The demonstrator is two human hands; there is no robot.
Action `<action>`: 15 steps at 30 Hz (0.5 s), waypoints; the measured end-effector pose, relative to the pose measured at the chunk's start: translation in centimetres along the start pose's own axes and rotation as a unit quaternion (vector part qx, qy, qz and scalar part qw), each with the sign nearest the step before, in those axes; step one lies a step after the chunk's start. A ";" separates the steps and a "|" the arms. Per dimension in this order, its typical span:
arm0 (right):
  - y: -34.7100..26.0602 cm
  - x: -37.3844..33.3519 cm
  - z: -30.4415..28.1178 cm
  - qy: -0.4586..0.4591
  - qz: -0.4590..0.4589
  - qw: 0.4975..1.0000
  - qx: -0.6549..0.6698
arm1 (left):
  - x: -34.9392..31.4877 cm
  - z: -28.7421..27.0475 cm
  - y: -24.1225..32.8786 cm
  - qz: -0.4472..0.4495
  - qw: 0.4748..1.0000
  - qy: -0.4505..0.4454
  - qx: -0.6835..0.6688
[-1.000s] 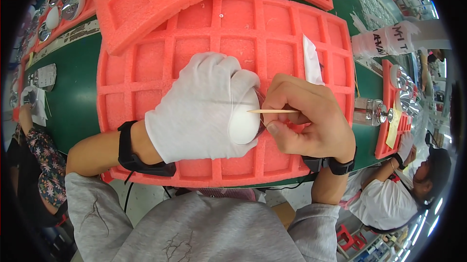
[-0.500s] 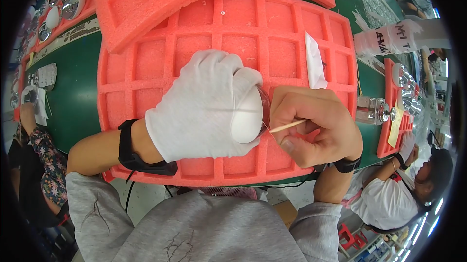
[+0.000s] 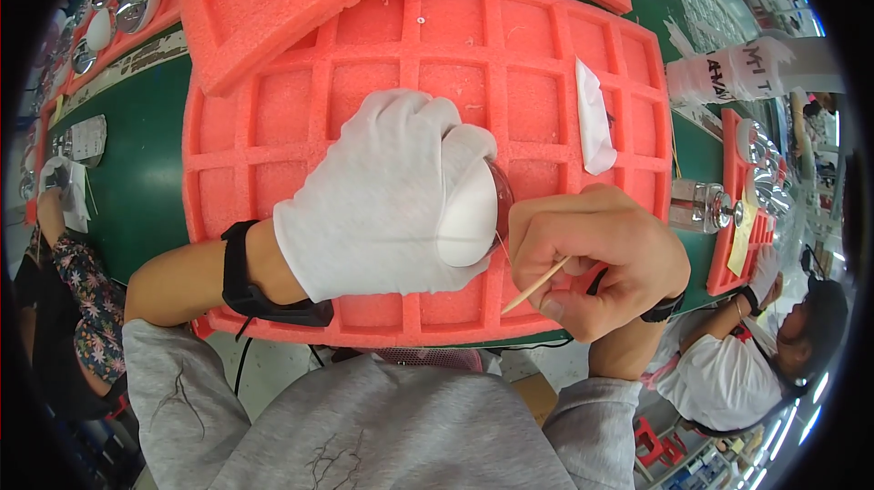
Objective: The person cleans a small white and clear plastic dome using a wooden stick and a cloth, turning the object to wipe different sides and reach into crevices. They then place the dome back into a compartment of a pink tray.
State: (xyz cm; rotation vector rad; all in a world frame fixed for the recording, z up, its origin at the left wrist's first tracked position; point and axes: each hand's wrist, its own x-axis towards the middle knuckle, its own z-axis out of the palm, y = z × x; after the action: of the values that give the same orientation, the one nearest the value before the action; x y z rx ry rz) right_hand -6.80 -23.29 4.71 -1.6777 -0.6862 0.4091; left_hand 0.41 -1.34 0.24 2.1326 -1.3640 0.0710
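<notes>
My left hand (image 3: 391, 194) wears a white glove and is closed over a small rounded shiny part (image 3: 501, 190), which is mostly hidden under the fingers. It rests on a red foam tray (image 3: 300, 99) with square pockets. My bare right hand (image 3: 596, 262) pinches a thin wooden stick (image 3: 537, 283), whose tip points toward the part at the edge of the glove. Both wrists carry black bands.
A second red foam tray (image 3: 264, 8) lies tilted across the far end. A white cloth (image 3: 594, 117) sits in a pocket to the right. Shiny domed parts (image 3: 127, 3) fill trays at left and right (image 3: 760, 171). Other people work at left (image 3: 64, 208) and right (image 3: 728, 372).
My right hand has moved down and back toward me, and the stick now slants from lower left to upper right instead of lying level. The gloved hand stays on the part.
</notes>
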 end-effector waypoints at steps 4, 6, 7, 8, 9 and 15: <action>0.5 -0.2 0.1 -0.020 -0.019 0.999 0.039 | 0.0 -0.4 0.1 -0.009 1.000 -0.009 -0.008; 0.4 -0.2 0.0 -0.046 -0.027 0.996 0.065 | -0.1 -0.6 0.2 -0.010 1.000 -0.009 -0.005; 0.3 -0.2 0.0 -0.048 -0.028 0.996 0.066 | -0.2 -0.7 0.2 -0.009 1.000 -0.009 -0.002; 0.3 -0.3 -0.1 -0.057 -0.031 0.996 0.065 | -0.2 -0.7 0.2 -0.008 1.000 -0.009 -0.003; 0.2 -0.3 -0.3 -0.066 -0.035 0.995 0.065 | -0.1 -0.6 0.1 -0.008 1.000 -0.009 -0.004; 0.1 -0.3 -0.4 -0.125 -0.017 0.988 0.093 | -0.4 -0.5 0.0 -0.022 0.999 -0.032 -0.020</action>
State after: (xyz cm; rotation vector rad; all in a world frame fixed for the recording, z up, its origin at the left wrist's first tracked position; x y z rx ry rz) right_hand -6.74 -23.83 4.67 -1.4499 -0.8329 0.6479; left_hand 0.34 -0.73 0.47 2.1468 -1.3431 -0.0424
